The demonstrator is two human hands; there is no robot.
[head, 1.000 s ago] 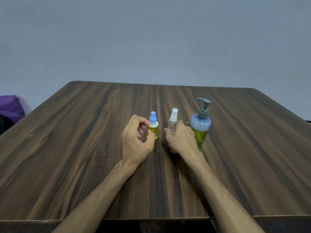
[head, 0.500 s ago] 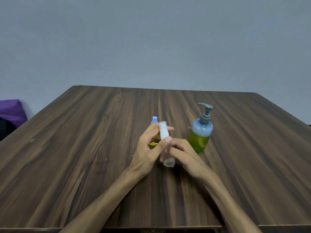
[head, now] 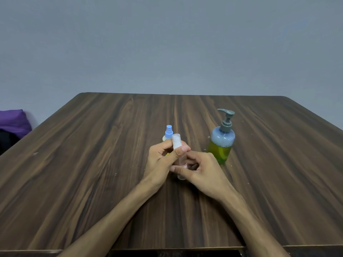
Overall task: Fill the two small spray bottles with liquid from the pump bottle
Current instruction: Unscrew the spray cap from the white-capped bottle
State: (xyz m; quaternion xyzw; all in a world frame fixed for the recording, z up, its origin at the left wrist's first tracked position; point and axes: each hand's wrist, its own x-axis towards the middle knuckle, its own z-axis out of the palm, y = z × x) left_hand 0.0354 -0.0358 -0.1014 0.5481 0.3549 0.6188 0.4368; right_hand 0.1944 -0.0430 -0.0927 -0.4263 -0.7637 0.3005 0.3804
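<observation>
Both hands are working the clear spray bottle point(head: 181, 164) above the counter point(head: 92, 164), near its middle. The left hand point(head: 161, 160) is pinching the white spray cap point(head: 176, 140) between thumb and fingers point(head: 182, 149); the right hand point(head: 202, 169) is gripping the clear body lower down, fingers curled round it. The bottle is being held off the surface, tilted slightly, and is looking empty as far as can be told. The blue-capped spray bottle point(head: 168, 133) is standing just behind the left hand, yellow-green liquid showing in it; how full cannot be told, since the hand is hiding most of it. The pump bottle point(head: 221, 143) is standing upright to the right, apart from both hands, roughly half full of green liquid. Judgement: step in hand is uncapping the clear bottle, probably by twisting or pulling the cap. Next move is calling for the cap off and set aside, then the open neck brought under the pump nozzle. The narrow neck is making spillage a risk.
</observation>
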